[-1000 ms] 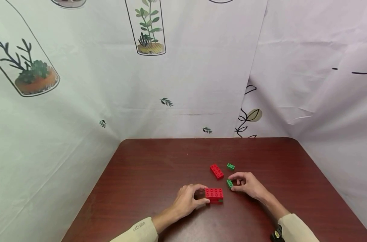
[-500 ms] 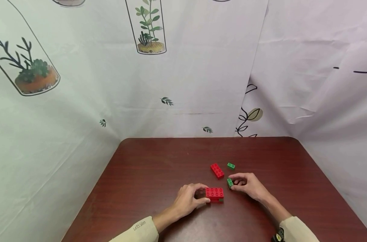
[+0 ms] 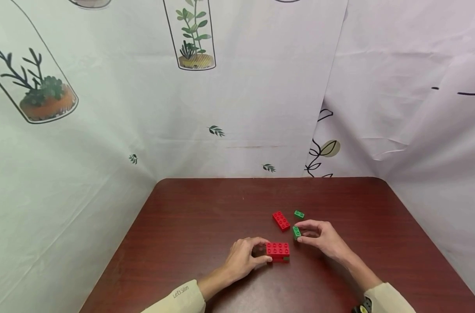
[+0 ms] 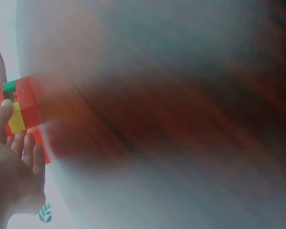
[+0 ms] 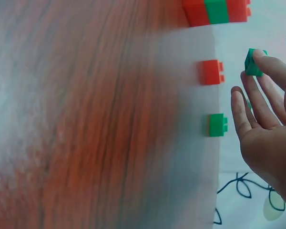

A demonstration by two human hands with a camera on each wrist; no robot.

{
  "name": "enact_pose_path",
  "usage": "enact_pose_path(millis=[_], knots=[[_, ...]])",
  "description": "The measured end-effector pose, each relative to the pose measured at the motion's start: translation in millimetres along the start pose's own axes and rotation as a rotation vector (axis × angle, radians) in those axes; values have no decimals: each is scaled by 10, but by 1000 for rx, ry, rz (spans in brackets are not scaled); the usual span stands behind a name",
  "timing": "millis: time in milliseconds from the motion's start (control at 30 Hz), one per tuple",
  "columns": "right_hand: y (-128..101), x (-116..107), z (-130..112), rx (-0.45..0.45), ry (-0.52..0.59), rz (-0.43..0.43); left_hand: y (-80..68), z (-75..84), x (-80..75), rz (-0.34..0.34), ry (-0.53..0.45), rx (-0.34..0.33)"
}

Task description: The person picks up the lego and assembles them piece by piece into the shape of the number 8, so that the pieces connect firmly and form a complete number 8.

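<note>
My left hand [image 3: 243, 260] grips the left end of a stack of building bricks [image 3: 277, 249]. On top of the stack is a red brick with two rows of studs. The left wrist view shows a yellow brick [image 4: 16, 118] and a green brick [image 4: 9, 87] between its red layers, with the thumb over the side. To the right of the stack, my right hand [image 3: 324, 238] pinches a small green brick [image 3: 297, 232] between thumb and fingers. In the right wrist view this pinched green brick [image 5: 252, 63] is held off the table, studs away from the tabletop.
A loose red brick [image 3: 281, 221] lies on the brown table [image 3: 190, 217] behind the stack. Farther back and right of it is another small green brick [image 3: 299, 214]. A pale printed cloth [image 3: 245, 108] hangs around the table's far and side edges.
My right hand has moved slightly away from me, raising the small green brick it pinches. My left hand stays where it was on the stack.
</note>
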State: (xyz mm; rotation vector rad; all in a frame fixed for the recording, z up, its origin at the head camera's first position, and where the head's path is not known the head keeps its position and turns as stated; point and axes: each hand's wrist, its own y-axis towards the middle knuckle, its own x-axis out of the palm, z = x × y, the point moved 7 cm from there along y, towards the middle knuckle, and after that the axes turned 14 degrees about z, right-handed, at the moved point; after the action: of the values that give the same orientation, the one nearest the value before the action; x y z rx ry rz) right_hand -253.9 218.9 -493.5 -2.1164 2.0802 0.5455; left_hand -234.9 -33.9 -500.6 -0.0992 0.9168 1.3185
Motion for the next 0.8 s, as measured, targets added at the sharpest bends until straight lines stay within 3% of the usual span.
enact_pose_path(millis=[433, 800], knots=[[-148, 121, -294, -80, 53, -35, -3, 2, 2, -1, -15, 2], [-227, 232, -351, -77, 54, -59, -8, 2, 7, -3, -6, 5]])
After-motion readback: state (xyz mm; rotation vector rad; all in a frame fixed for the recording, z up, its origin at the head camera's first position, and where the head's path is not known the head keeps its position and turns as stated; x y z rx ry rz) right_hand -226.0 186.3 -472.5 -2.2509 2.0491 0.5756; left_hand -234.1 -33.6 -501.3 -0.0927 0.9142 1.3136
